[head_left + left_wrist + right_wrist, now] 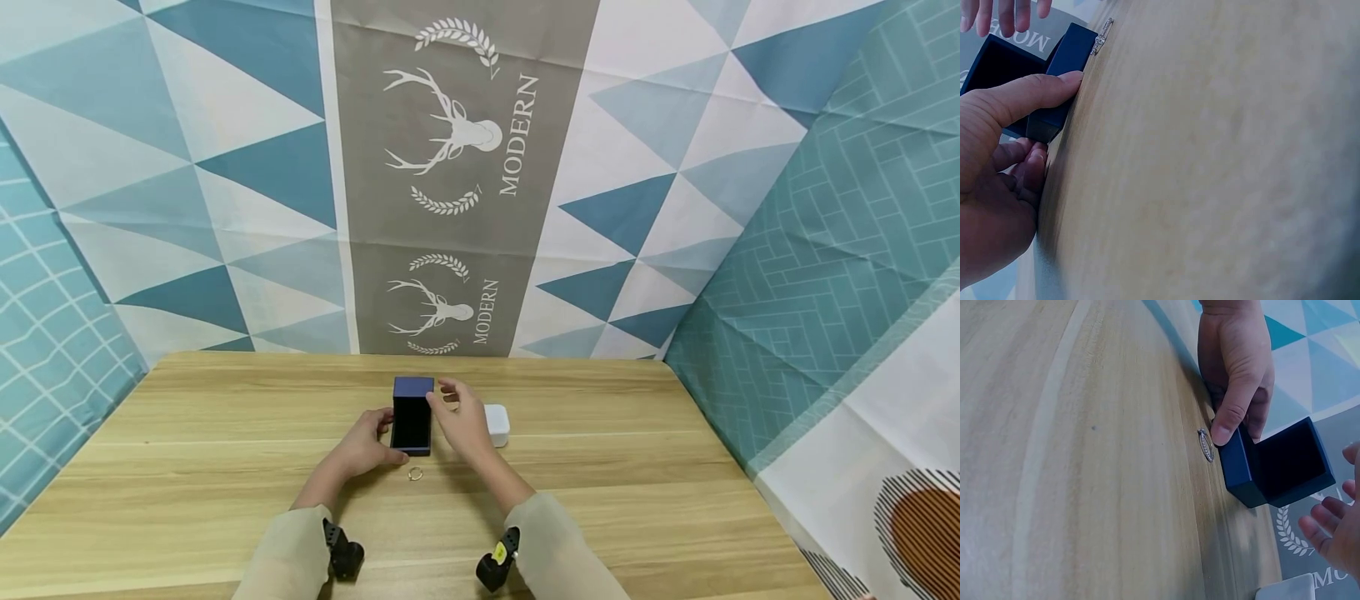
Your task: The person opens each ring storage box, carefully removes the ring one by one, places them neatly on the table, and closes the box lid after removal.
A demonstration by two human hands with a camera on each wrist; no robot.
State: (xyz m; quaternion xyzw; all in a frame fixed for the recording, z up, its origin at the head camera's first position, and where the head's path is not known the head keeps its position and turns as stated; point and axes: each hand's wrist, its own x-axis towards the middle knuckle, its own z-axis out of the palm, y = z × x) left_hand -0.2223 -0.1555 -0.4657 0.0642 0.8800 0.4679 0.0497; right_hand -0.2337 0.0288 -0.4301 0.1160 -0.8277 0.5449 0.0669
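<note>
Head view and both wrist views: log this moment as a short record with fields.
Box: dark blue, open on the table, black inside
Lid: raised
Left hand: grips the box's lower part, thumb on its front
Right hand: beside the lid, fingers loosely bent; contact unclear
Ring: on the table in front of the box, outside it
White object: right of the box, partly hidden by the right hand

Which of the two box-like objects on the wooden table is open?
The dark blue rectangular box, lid raised, black interior showing, held by the left hand; the white, rounded-corner object shows no opening.
</note>
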